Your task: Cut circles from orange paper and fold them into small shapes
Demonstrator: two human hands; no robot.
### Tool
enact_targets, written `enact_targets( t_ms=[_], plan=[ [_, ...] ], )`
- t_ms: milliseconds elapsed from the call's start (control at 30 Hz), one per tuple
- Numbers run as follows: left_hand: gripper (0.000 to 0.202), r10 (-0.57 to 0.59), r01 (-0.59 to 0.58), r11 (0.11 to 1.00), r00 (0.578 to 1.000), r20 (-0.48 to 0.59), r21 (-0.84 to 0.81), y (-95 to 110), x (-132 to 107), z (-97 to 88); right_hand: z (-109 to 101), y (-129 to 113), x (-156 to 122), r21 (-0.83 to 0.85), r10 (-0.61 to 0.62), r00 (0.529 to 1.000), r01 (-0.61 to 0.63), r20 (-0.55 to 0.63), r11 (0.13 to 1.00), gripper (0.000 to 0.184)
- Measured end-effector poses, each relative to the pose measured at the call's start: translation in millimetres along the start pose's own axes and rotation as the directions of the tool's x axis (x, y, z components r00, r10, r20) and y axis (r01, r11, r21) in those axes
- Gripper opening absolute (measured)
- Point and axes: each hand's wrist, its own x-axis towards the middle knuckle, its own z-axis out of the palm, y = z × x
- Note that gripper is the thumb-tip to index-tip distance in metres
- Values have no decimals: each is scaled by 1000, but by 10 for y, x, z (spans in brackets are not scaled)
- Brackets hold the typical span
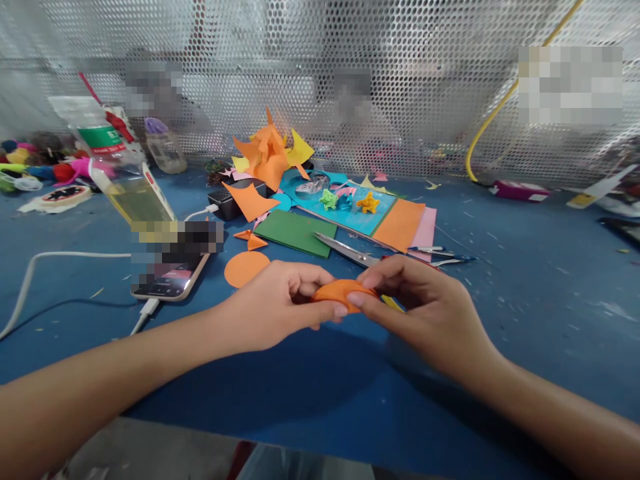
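Observation:
Between my two hands is a folded piece of orange paper (334, 291), curved along its far edge. My left hand (280, 303) pinches its left end, thumb laid along the near side. At the right end, my right hand (425, 303) grips the same paper between thumb and fingers. Both hands are raised a little over the blue table (320, 400). A flat orange paper circle (247, 269) lies just beyond my left wrist. Behind my hands are scissors (347, 251) with open blades, partly hidden by my right hand, and a green paper stack (296, 233).
Small folded paper stars (369, 203) sit on blue sheets at the back centre, near orange scraps (267, 150). To the left are a phone (175, 273) with a white cable and a tilted bottle (123, 173). A perforated metal screen (415, 87) closes off the far side.

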Motion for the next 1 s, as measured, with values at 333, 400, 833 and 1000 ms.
enact_targets(
  t_ms=[333, 400, 833, 1000],
  plan=[
    [18, -28, 27, 999, 1000, 4, 33, -6, 20, -6, 6, -1, -24, 83, 63, 998, -63, 1, 995, 13],
    [18, -18, 18, 998, 1000, 8, 57, -3, 17, -1, 8, -1, -21, 82, 55, 998, -55, 4, 995, 12],
    [26, 53, -52, 932, 999, 7, 360, -16, -9, -28, 1, -69, -89, -46, -64, 995, 67, 79, 997, 10],
    [18, 32, -17, 994, 991, -131, 107, 68, -46, 19, 34, -57, -71, 144, 81, 993, -93, 86, 985, 44]
  ],
)
